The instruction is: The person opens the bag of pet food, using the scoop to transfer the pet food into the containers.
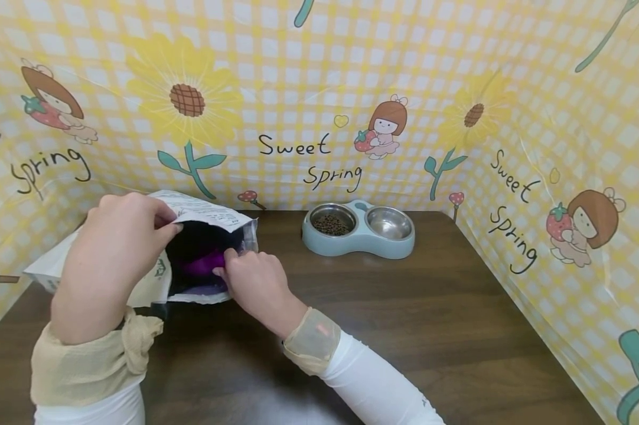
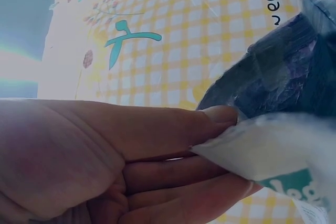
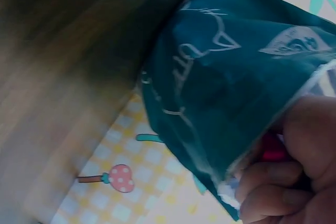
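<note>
A white and teal pet food bag (image 1: 213,211) lies tilted on the table at the left, its dark mouth facing right and toward me. My left hand (image 1: 114,254) pinches the near upper edge of that mouth between thumb and fingers; the left wrist view shows the fingertips at the rim. My right hand (image 1: 258,283) is at the lower right of the opening, fingers curled round the end of a magenta scoop (image 1: 205,264). Most of the scoop is inside the bag, partly in shadow. A bit of magenta shows between the fingers in the right wrist view.
A light blue double pet bowl (image 1: 358,251) stands at the back of the dark wooden table (image 1: 431,330). Brown kibble (image 1: 331,225) lies in its left metal dish; the right dish (image 1: 390,224) shows bare metal. A yellow checked cloth (image 1: 298,88) walls the back and sides.
</note>
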The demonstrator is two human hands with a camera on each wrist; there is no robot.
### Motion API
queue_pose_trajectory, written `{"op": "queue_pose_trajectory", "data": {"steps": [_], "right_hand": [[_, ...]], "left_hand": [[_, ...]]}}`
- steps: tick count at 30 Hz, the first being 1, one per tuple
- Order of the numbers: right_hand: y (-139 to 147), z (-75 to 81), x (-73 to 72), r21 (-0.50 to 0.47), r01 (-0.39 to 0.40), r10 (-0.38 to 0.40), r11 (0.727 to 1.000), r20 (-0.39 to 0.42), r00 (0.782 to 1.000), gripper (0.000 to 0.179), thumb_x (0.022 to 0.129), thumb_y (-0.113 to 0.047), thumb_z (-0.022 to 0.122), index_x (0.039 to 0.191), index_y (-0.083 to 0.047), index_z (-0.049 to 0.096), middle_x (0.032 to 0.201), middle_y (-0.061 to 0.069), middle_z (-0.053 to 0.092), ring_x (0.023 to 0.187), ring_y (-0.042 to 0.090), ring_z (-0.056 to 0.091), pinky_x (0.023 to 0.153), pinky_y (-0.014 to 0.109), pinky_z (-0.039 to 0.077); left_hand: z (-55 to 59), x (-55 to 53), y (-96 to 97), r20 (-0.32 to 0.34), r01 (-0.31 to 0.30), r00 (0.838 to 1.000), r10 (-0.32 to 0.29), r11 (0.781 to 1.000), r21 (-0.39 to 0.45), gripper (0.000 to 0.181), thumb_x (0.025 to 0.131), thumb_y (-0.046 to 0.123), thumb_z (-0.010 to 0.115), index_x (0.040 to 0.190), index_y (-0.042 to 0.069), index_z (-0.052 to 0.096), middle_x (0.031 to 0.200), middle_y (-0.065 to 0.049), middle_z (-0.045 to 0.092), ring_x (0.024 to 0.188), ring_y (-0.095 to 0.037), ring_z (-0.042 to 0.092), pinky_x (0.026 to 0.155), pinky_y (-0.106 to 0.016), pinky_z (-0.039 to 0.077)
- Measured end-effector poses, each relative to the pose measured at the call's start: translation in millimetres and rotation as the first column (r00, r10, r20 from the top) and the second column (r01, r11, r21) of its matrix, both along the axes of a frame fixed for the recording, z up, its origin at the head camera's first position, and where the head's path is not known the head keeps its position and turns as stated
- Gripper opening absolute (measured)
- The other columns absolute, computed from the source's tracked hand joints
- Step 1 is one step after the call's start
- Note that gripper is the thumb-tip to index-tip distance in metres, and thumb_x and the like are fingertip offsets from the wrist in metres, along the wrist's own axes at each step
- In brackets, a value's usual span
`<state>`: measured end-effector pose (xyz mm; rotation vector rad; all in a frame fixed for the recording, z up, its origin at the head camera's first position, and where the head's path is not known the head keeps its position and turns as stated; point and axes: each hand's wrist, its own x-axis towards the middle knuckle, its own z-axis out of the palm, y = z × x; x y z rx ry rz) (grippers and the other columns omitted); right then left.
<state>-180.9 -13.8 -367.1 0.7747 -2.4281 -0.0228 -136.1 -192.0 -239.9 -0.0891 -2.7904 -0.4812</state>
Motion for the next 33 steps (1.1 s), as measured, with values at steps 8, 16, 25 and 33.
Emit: {"op": "queue_pose_trajectory", "data": {"steps": [8, 16, 25, 33], "right_hand": [[2, -7.0, -8.6, -0.012, -0.008, 0.008, 1.000, -0.019, 1.000, 0.038, 0.107, -0.055, 0.064, 0.095, -0.019, 0.068, 0.068, -0.006, 0.072, 0.061, 0.014, 0.076, 0.049, 0.031, 0.058], [7, -5.5, -12.0, -0.044, -0.005, 0.003, 0.999, -0.030, 1.000, 0.040, 0.105, -0.056, 0.067, 0.093, -0.018, 0.064, 0.068, -0.006, 0.071, 0.062, 0.017, 0.077, 0.050, 0.032, 0.058], [15, 1.4, -11.1, -0.067, -0.046, 0.044, 0.997, -0.019, 0.999, 0.033, 0.103, -0.052, 0.072, 0.097, -0.020, 0.068, 0.073, -0.006, 0.074, 0.067, 0.015, 0.077, 0.050, 0.032, 0.057], [20, 11.2, -8.8, -0.062, -0.080, 0.081, 0.995, 0.016, 0.997, 0.026, 0.101, -0.048, 0.077, 0.100, -0.022, 0.071, 0.079, -0.006, 0.077, 0.073, 0.015, 0.079, 0.054, 0.033, 0.060]], "left_hand": [[0.3, 0.4, 0.3, -0.006, 0.000, 1.000, 0.000, 1.000, 0.004, 0.019, 0.099, 0.017, 0.075, 0.105, 0.002, 0.084, 0.096, -0.023, 0.082, 0.088, -0.056, 0.070, 0.073, -0.068, 0.054], [1.5, 0.1, 0.5, 0.001, 0.002, 1.000, -0.002, 1.000, 0.006, 0.021, 0.099, 0.017, 0.074, 0.108, 0.001, 0.083, 0.100, -0.025, 0.082, 0.090, -0.060, 0.070, 0.074, -0.070, 0.054], [1.4, -0.3, 0.1, 0.007, 0.001, 1.000, -0.001, 1.000, 0.008, 0.023, 0.100, 0.017, 0.074, 0.111, -0.001, 0.082, 0.102, -0.026, 0.081, 0.093, -0.060, 0.069, 0.077, -0.070, 0.053], [0.1, -0.6, -1.4, 0.000, 0.012, 1.000, -0.012, 1.000, 0.008, 0.021, 0.099, 0.016, 0.074, 0.108, -0.001, 0.082, 0.098, -0.025, 0.081, 0.090, -0.059, 0.070, 0.076, -0.070, 0.054]]}}
